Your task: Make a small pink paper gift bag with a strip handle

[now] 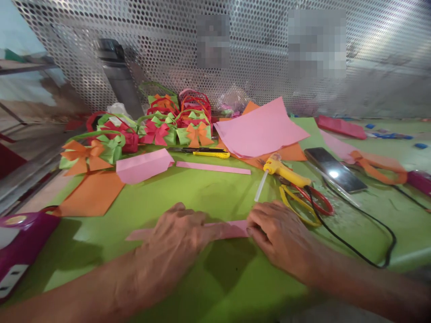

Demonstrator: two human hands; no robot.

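A narrow pink paper strip (232, 229) lies across the green table cover (161, 202) near the front edge. My left hand (175, 240) rests palm down on its middle, fingers pressed onto the paper. My right hand (278, 235) pinches the strip's right end with fingers curled. The strip's left end (138, 234) sticks out past my left hand.
Behind lie a yellow glue gun (284, 172) with black cord, scissors (303, 202), a phone (335, 169), a yellow cutter (210, 154), pink sheets (261, 128), another pink strip (213, 168), a folded pink piece (143, 166), orange paper (92, 194), several paper baskets with bows (161, 125), a purple box (20, 242).
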